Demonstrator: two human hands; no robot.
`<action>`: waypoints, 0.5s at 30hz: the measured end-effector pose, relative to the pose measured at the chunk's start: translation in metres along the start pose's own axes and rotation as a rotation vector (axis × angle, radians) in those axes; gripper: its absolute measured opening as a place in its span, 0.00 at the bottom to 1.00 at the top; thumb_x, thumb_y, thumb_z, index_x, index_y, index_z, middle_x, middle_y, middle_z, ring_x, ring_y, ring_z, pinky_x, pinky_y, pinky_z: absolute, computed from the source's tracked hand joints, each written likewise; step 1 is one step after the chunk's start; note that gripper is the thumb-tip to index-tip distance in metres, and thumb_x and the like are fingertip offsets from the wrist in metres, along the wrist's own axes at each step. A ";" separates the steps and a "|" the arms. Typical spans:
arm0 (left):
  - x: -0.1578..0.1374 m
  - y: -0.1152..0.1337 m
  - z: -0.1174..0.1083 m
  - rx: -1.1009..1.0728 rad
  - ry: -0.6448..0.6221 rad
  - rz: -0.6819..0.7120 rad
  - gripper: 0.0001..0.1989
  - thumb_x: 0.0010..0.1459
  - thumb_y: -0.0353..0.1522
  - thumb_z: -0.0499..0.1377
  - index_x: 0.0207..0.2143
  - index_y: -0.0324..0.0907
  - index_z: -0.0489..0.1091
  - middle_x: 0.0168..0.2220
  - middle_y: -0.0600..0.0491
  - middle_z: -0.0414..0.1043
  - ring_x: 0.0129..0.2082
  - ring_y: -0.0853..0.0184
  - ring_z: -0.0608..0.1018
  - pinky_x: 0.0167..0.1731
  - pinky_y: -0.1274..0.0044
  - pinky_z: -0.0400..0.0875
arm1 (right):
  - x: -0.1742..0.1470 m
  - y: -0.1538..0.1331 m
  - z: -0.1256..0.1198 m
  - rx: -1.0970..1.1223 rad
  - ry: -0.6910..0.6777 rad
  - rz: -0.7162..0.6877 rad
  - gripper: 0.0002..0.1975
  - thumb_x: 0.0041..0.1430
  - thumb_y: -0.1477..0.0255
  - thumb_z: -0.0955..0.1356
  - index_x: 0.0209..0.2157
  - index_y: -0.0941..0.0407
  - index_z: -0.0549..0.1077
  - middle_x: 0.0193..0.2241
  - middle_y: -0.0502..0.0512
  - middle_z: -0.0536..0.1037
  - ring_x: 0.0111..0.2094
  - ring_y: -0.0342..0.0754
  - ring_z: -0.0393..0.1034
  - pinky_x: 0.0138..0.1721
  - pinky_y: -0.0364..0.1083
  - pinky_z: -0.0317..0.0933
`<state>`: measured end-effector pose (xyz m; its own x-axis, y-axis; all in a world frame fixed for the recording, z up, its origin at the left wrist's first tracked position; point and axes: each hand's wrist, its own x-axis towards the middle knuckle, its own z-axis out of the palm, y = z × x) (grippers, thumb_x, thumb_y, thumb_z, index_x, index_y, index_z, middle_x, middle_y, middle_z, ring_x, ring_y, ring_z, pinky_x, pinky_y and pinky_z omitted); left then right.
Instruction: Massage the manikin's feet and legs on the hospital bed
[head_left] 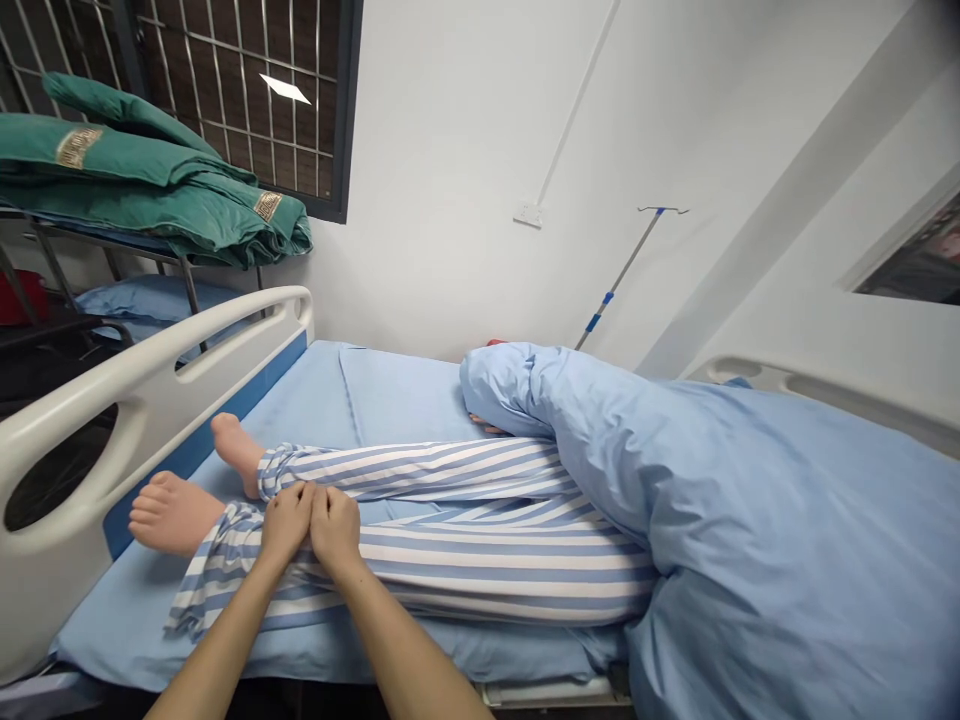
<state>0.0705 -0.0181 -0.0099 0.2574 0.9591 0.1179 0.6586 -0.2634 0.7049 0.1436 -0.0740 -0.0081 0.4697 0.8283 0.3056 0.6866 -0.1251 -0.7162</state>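
Note:
A figure with bare feet lies on the bed in blue-and-white striped trousers (480, 570). My left hand (287, 522) and my right hand (335, 525) rest side by side, almost touching, on the near lower leg. Both have fingers curled over the striped cloth, with the fingertips hidden on its far side. To the left of my left hand is the near bare foot (176, 512), toes up. The other foot (238, 450) lies just behind it. A light blue quilt (750, 500) covers the figure from the thighs up, and a few fingertips (487, 425) show under its edge.
A cream bed end board (150, 350) stands left of the feet. Light blue sheet (397, 385) covers the mattress. Green folded bedding (150, 180) lies on another bed by the barred window. A drip pole (622, 275) rises behind the quilt, near the white wall.

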 end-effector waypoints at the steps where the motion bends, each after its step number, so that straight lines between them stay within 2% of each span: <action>1: 0.001 0.005 -0.003 -0.055 0.018 -0.034 0.17 0.56 0.37 0.44 0.20 0.41 0.62 0.23 0.53 0.69 0.27 0.68 0.70 0.29 0.78 0.59 | 0.001 0.000 0.000 0.044 0.001 0.006 0.20 0.61 0.69 0.54 0.22 0.56 0.71 0.22 0.52 0.75 0.24 0.44 0.65 0.24 0.41 0.48; 3: 0.000 0.015 -0.006 -0.160 0.091 -0.082 0.17 0.56 0.38 0.44 0.18 0.41 0.60 0.18 0.55 0.65 0.23 0.69 0.68 0.26 0.79 0.59 | 0.003 0.002 -0.001 0.137 0.009 0.015 0.21 0.61 0.69 0.54 0.21 0.56 0.70 0.20 0.51 0.74 0.23 0.43 0.64 0.24 0.41 0.48; 6: -0.007 0.023 -0.001 -0.245 0.175 -0.051 0.17 0.56 0.37 0.43 0.18 0.41 0.58 0.18 0.55 0.64 0.22 0.70 0.67 0.24 0.80 0.58 | 0.004 0.005 0.000 0.245 0.020 0.020 0.21 0.60 0.68 0.54 0.19 0.57 0.68 0.19 0.51 0.72 0.22 0.43 0.62 0.24 0.41 0.49; 12: -0.021 0.006 0.022 0.038 0.137 0.018 0.14 0.58 0.35 0.45 0.28 0.39 0.67 0.29 0.48 0.73 0.29 0.67 0.72 0.31 0.78 0.58 | 0.001 0.005 -0.001 0.327 0.041 0.020 0.20 0.59 0.67 0.55 0.18 0.57 0.66 0.17 0.50 0.69 0.21 0.42 0.59 0.23 0.40 0.49; 15: -0.022 0.000 0.025 0.085 0.140 0.014 0.13 0.59 0.34 0.46 0.31 0.40 0.68 0.31 0.48 0.74 0.31 0.67 0.73 0.32 0.79 0.58 | 0.000 0.003 -0.002 0.341 0.043 0.032 0.19 0.58 0.66 0.56 0.18 0.57 0.66 0.17 0.50 0.69 0.21 0.42 0.59 0.23 0.40 0.49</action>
<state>0.0828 -0.0422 -0.0297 0.1697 0.9589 0.2274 0.7148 -0.2786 0.6415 0.1467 -0.0756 -0.0092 0.5160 0.8022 0.3004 0.4497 0.0448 -0.8921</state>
